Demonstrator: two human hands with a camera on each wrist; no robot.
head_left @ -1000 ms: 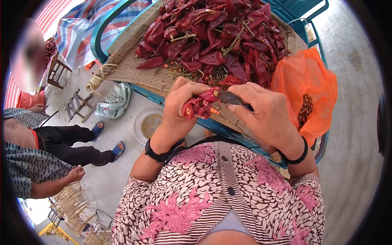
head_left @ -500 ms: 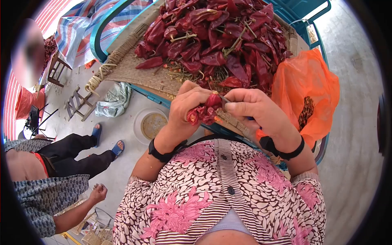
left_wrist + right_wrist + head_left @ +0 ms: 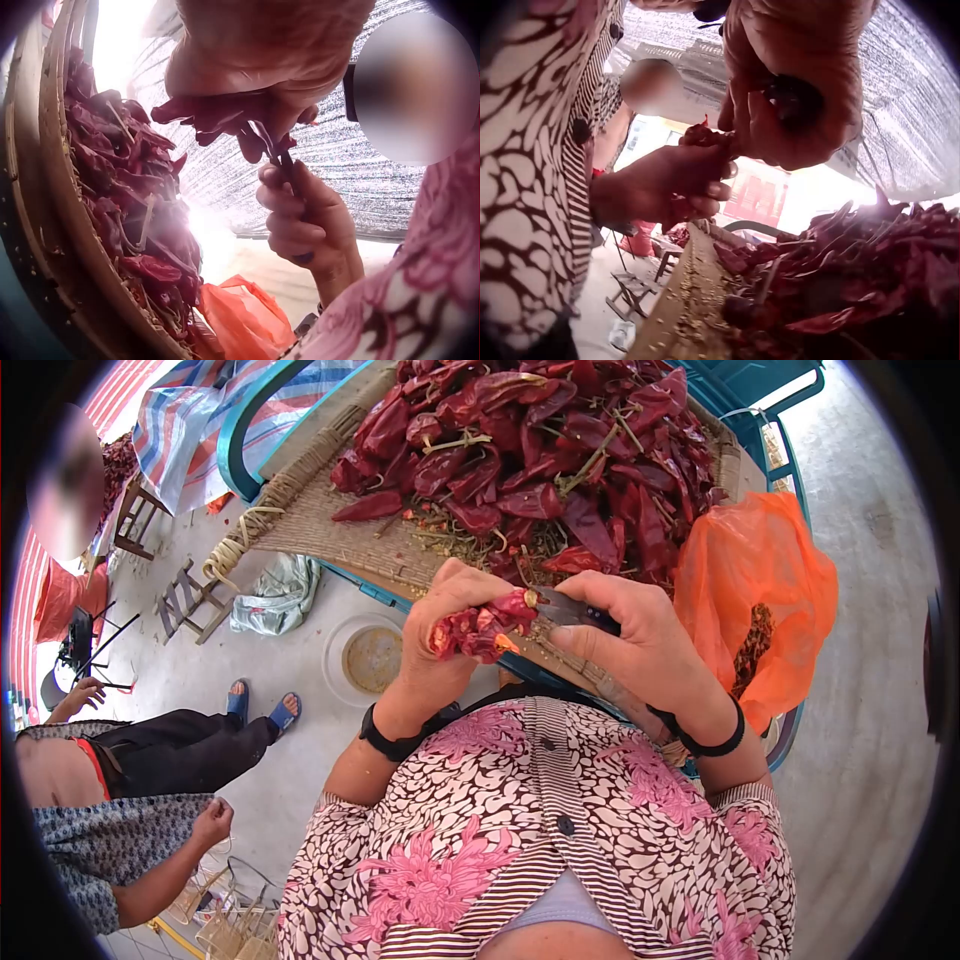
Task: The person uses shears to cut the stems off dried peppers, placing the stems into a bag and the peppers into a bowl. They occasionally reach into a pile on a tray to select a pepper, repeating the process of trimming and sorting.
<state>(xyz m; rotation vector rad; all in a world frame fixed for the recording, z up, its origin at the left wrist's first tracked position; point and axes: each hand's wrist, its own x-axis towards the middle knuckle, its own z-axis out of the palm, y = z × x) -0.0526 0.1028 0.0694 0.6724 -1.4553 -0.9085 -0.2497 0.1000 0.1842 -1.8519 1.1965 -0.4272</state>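
My left hand [image 3: 440,635] grips a small bunch of dried red chili peppers [image 3: 480,630], with stem ends toward the right. In my right hand [image 3: 640,625] is a pair of small dark scissors [image 3: 560,608], held between thumb and curled fingers. Their blade tips are right at the stem end of the bunch. From below, the left wrist view shows the peppers [image 3: 217,116] hanging out of the left hand and the blades meeting them. A rounded dark handle end [image 3: 795,101] shows within the right hand in the right wrist view.
A big heap of dried chilies [image 3: 540,460] lies on a woven tray [image 3: 320,510] on a teal frame [image 3: 235,445]. An orange plastic bag [image 3: 770,580] stands at its right. On the floor are a white basin [image 3: 335,660] and a pale bag [image 3: 280,595]. Another person [image 3: 130,840] is at left.
The scissors' blades turned out of clear sight half a second ago and now point at the stems again. Both hands stay close together; the bunch has turned slightly. The other person's arms moved.
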